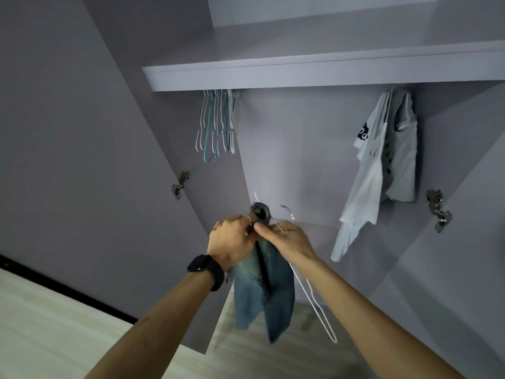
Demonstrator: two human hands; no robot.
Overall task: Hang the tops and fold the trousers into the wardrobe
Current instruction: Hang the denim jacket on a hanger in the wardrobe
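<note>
A blue denim top [266,291] hangs from both my hands in front of the open grey wardrobe [314,72]. My left hand [232,239], with a black watch on the wrist, grips the garment's dark collar at the top. My right hand [288,237] pinches the same bunched fabric together with a white wire hanger [314,302], whose frame dangles down to the right of the denim. Part of the hanger's hook pokes up behind my fingers.
Several bare wire hangers [216,124] hang under the shelf at the left. Two light tops [382,165] hang at the right. Wardrobe doors stand open on both sides, with hinges [438,210] showing. Pale wood floor [54,324] lies below.
</note>
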